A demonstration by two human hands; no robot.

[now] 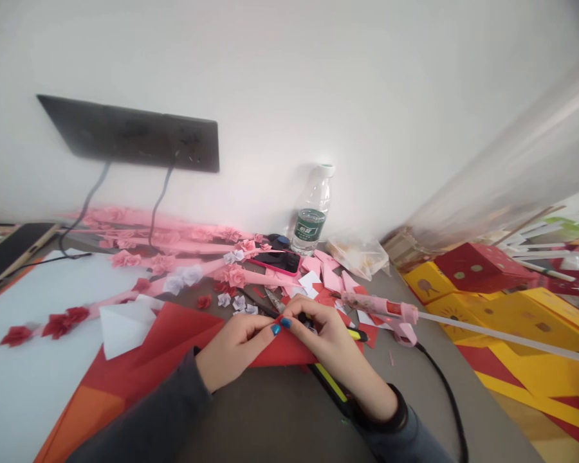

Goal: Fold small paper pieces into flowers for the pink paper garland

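My left hand (238, 350) and my right hand (325, 331) meet over the desk, thumb tips almost touching. Between their closed fingertips is a small red piece of paper (278, 319), mostly hidden by the fingers. Large red paper sheets (174, 337) lie beneath and left of the hands. Close to my right wrist is a black and yellow-green cutter (332, 384), partly covered by that forearm. Just beyond the fingers are white paper flowers (240, 302), a red paper flower (204, 301) and scissors (274, 299).
Pink paper-flower branches (164, 262) spread across the back left. A water bottle (311, 215) stands by the wall, near a phone (282, 261) and paper scraps (332, 276). A pink glue gun (376, 307) with a glue stick and cable lies right, beside yellow boxes (525, 321).
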